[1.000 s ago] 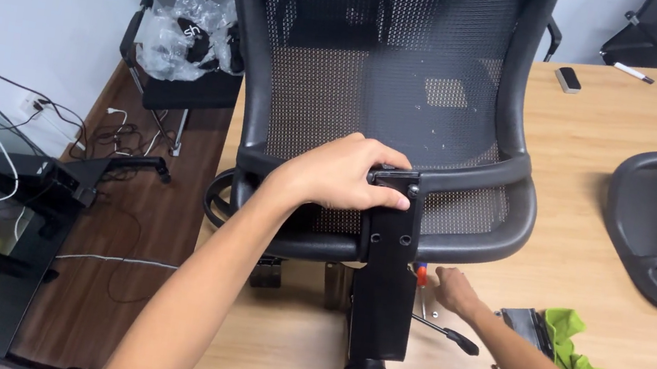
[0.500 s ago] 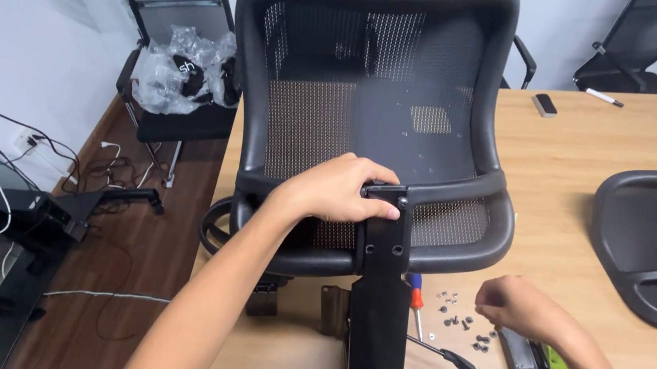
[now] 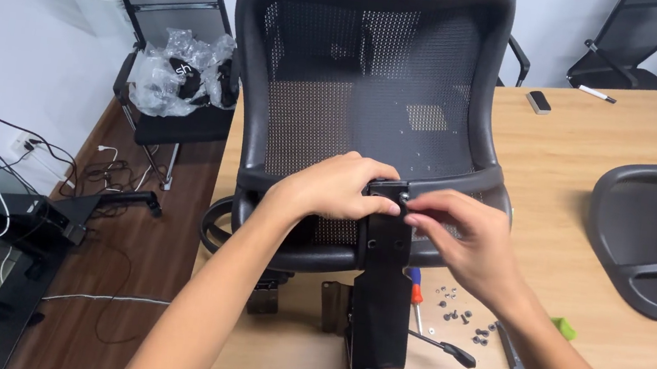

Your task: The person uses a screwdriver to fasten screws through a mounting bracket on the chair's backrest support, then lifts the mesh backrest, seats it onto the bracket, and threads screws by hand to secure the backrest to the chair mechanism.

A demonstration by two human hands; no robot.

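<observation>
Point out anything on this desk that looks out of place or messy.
Small screws lie loose and scattered on the wooden table, right of the black bracket both hands grip. A mesh chair back lying on a table is unusual too. Nothing looks damaged.

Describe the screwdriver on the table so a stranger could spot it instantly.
Start at the mesh chair back lying on the wooden table. Just below its lower edge, right of the black bracket, lies the screwdriver. Its blue-and-red handle sets it apart from the dark screws nearby.
</observation>
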